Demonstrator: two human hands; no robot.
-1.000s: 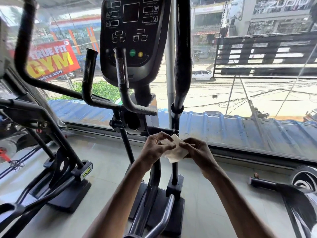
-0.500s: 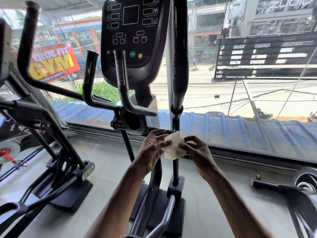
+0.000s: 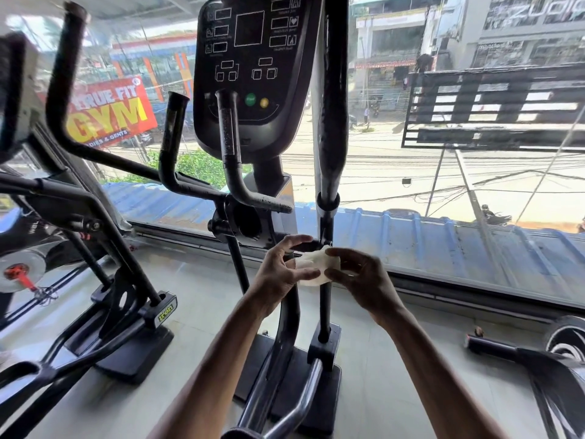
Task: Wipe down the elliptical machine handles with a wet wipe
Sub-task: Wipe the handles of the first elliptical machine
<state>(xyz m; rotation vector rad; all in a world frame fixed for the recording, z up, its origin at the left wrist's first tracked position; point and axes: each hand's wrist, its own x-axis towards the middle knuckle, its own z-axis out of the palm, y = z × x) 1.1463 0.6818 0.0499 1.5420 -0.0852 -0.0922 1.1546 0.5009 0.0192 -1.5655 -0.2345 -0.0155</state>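
Note:
A white wet wipe [image 3: 316,264] is bunched between my two hands, low in front of the elliptical. My left hand [image 3: 281,270] pinches its left side with thumb and fingers. My right hand [image 3: 361,280] grips its right side. The elliptical's black console [image 3: 253,68] stands above. Two short fixed handles rise in front of it, one on the left [image 3: 172,137] and one in the middle [image 3: 229,144]. A tall black moving handle [image 3: 332,106] runs up on the right, just behind the wipe. Neither hand touches a handle.
A second elliptical [image 3: 72,191] stands close on the left with its own long handle. The machine's base and pedal rails [image 3: 285,391] lie below my arms. A large window [image 3: 443,169] faces the street. More black equipment [image 3: 544,359] sits at the lower right.
Both hands have kept working the wipe between them; it has gone from a flatter sheet to a more bunched shape. The view has drifted slightly downward.

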